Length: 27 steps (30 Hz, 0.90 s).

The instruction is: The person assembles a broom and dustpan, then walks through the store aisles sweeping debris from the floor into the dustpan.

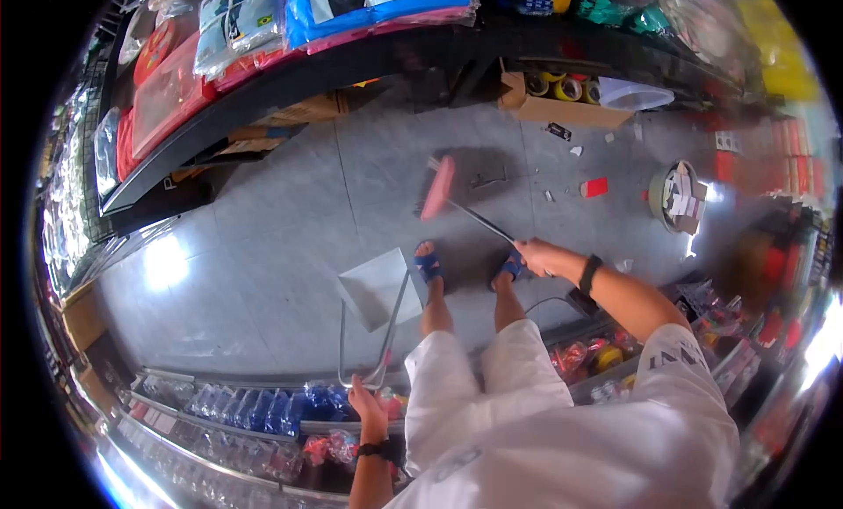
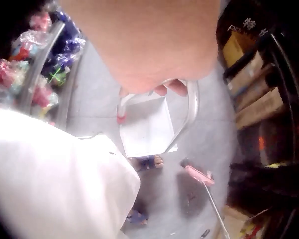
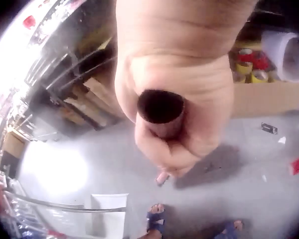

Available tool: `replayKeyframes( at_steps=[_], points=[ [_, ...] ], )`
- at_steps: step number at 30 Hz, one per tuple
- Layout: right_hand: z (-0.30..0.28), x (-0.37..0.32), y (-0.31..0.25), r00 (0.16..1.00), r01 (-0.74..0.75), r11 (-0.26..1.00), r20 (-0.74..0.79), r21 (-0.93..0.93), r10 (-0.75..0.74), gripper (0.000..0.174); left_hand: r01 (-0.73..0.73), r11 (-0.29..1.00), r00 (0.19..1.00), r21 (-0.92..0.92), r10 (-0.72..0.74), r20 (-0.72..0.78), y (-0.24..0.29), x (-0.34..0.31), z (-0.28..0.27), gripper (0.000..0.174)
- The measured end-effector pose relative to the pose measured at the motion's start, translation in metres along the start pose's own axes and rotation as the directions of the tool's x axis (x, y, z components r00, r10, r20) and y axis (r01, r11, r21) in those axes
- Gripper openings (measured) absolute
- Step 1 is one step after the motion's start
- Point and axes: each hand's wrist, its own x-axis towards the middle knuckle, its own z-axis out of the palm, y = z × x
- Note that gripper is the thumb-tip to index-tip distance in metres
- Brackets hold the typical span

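The broom (image 1: pixel 437 189) is held by its dark shaft in the right hand (image 1: pixel 537 256), with the fingers wrapped fully round it. Its pink head is positioned over the grey floor (image 1: pixel 263 245), ahead of the blue sandals (image 1: pixel 428 265). The wire handle of the white dustpan (image 1: pixel 379 285) is gripped at its top by the curled fingers of the left hand (image 1: pixel 367 405), and the pan is located down by the floor, just beside the left foot. A red scrap (image 1: pixel 594 187) is seen on the floor beyond the broom, near a cardboard box (image 1: pixel 562 112).

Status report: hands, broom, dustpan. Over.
Right hand grips broom by its handle, pink head out front. Left hand holds dustpan by its wire handle. Red scrap and paper bits on floor to the right.
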Motion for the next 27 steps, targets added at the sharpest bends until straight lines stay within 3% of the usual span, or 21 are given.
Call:
replayKeyframes(
  at_steps=[1, 4, 8, 9, 11, 12, 13, 15, 16, 17, 18, 19, 20, 21, 22, 23, 24, 27],
  points=[
    [0.000, -0.006, 0.009, 0.999, -0.037, 0.999, -0.015, 0.023, 0.037, 0.054, 0.010, 1.000, 1.000, -0.005, -0.010, -0.003, 0.004, -0.003, 0.002, 0.042],
    [-0.003, -0.015, 0.011, 0.985, 0.128, 0.988, -0.103, -0.091, -0.137, 0.060, 0.042, 0.999, 0.999, 0.009, -0.042, -0.019, 0.015, -0.012, 0.012, 0.038],
    [-0.025, 0.027, -0.030, 0.937, 0.176, 0.966, -0.268, -0.191, -0.224, 0.064, -0.100, 0.995, 0.994, 0.003, 0.100, 0.036, 0.000, 0.016, 0.004, 0.036],
    [-0.037, 0.029, -0.052, 0.931, 0.183, 0.913, -0.235, -0.365, -0.280, 0.059, -0.123, 0.992, 0.991, 0.005, 0.122, 0.056, 0.000, 0.016, 0.006, 0.037],
    [-0.056, 0.068, -0.067, 0.826, 0.328, 0.793, -0.252, -0.514, -0.505, 0.053, -0.135, 0.991, 0.990, 0.024, 0.134, 0.039, 0.005, 0.002, 0.016, 0.038],
    [-0.065, 0.034, -0.094, 0.898, 0.281, 0.842, -0.183, -0.459, -0.400, 0.049, -0.139, 0.990, 0.990, 0.032, 0.138, 0.031, 0.007, -0.002, 0.020, 0.038],
    [-0.071, 0.093, -0.091, 0.910, 0.260, 0.782, -0.126, -0.567, -0.394, 0.048, -0.160, 0.985, 0.986, 0.066, 0.156, 0.065, 0.005, 0.000, 0.017, 0.040],
    [-0.075, 0.163, -0.074, 0.953, 0.303, 0.921, 0.060, -0.246, -0.297, 0.048, -0.171, 0.984, 0.983, 0.059, 0.166, 0.075, 0.010, -0.005, 0.026, 0.042],
    [-0.071, 0.166, -0.059, 0.935, 0.225, 0.950, 0.226, 0.218, -0.273, 0.047, -0.174, 0.983, 0.983, 0.054, 0.170, 0.072, 0.010, -0.011, 0.028, 0.043],
    [-0.058, 0.159, -0.042, 0.879, 0.168, 0.825, 0.297, 0.539, -0.373, 0.046, -0.178, 0.982, 0.984, 0.062, 0.176, 0.042, 0.014, -0.025, 0.033, 0.044],
    [-0.045, 0.151, -0.025, 0.807, 0.011, 0.627, 0.363, 0.779, -0.465, 0.045, -0.179, 0.981, 0.983, 0.075, 0.175, 0.055, 0.014, -0.025, 0.031, 0.043],
    [-0.025, 0.113, -0.012, 0.788, 0.420, 0.622, 0.074, 0.661, -0.611, 0.044, -0.179, 0.980, 0.982, 0.086, 0.173, 0.071, 0.013, -0.022, 0.031, 0.043],
    [-0.012, 0.114, -0.001, 0.831, 0.245, 0.656, 0.193, 0.714, -0.521, 0.047, -0.177, 0.980, 0.982, 0.094, 0.168, 0.088, 0.011, -0.022, 0.032, 0.043],
    [-0.003, 0.101, 0.012, 0.850, 0.360, 0.743, 0.129, 0.564, -0.511, 0.049, -0.210, 0.974, 0.976, 0.078, 0.205, 0.077, 0.015, -0.036, 0.040, 0.035],
    [-0.006, 0.040, 0.017, 0.801, 0.411, 0.658, 0.094, 0.631, -0.591, 0.049, -0.207, 0.974, 0.977, 0.089, 0.201, 0.069, 0.015, -0.037, 0.042, 0.035],
    [0.006, 0.084, 0.034, 0.803, 0.448, 0.651, 0.044, 0.613, -0.594, 0.049, -0.201, 0.975, 0.979, 0.099, 0.196, 0.059, 0.014, -0.037, 0.042, 0.034],
    [0.012, 0.068, 0.051, 0.964, 0.119, 0.761, 0.109, 0.638, -0.241, 0.049, -0.196, 0.975, 0.980, 0.109, 0.191, 0.049, 0.013, -0.037, 0.042, 0.034],
    [0.010, 0.012, 0.070, 0.995, 0.096, 0.790, -0.045, 0.606, -0.086, 0.048, -0.198, 0.971, 0.978, 0.131, 0.187, 0.088, 0.007, -0.038, 0.046, 0.035]
  ],
)
